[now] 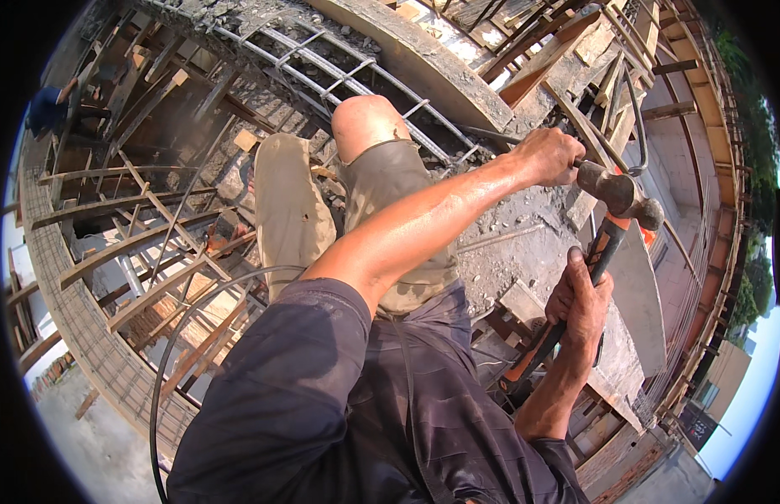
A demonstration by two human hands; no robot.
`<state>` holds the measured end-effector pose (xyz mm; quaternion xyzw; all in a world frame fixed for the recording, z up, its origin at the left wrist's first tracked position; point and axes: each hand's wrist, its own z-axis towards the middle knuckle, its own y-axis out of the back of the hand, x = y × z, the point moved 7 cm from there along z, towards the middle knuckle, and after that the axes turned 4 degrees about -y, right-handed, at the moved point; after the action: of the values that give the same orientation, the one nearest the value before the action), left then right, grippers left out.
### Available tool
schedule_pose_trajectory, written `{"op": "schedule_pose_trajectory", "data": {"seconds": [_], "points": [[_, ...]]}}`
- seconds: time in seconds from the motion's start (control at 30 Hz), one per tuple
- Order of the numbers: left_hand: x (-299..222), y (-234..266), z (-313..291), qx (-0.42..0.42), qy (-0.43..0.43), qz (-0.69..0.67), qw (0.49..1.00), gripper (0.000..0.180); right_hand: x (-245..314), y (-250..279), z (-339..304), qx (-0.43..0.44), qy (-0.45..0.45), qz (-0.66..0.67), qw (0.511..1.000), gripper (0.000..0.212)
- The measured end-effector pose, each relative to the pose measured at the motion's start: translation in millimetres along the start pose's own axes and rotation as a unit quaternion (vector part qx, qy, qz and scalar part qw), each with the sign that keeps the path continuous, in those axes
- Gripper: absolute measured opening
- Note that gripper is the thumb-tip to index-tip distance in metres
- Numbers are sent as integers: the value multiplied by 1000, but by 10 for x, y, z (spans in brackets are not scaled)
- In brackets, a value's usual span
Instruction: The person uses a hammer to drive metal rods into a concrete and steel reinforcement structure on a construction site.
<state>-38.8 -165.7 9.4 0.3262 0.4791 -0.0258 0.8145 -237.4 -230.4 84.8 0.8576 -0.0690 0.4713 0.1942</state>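
Note:
My left hand (548, 157) reaches across my body, fingers wrapped round a thin metal rod, likely a chisel (491, 134), whose one end points left toward the broken concrete. A worn steel hammer head (618, 193) is right beside the rod's other end; whether they touch I cannot tell. Below it, my right hand (581, 294) grips the black and orange hammer handle (607, 244). Grey concrete rubble (507, 244) lies between my hands and my bent knees (371, 126).
A cage of steel rebar (348, 80) runs beside a concrete beam (424, 59). Wooden framing (146, 202) and an open drop are on the left. A black cable (167, 361) loops past my left side. Broken boards (591, 50) pile up at the upper right, near a bent steel bar (639, 118).

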Motion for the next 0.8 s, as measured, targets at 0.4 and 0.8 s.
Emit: {"op": "schedule_pose_trajectory", "data": {"seconds": [0.4,0.8], "points": [[-11,-68,0,20,28,-10,999,19,-180,-27,240,37,-45,8,998,39],[-21,-475,-91,93,1,30,995,28,-447,507,-103,-91,-64,7,994,45]]}}
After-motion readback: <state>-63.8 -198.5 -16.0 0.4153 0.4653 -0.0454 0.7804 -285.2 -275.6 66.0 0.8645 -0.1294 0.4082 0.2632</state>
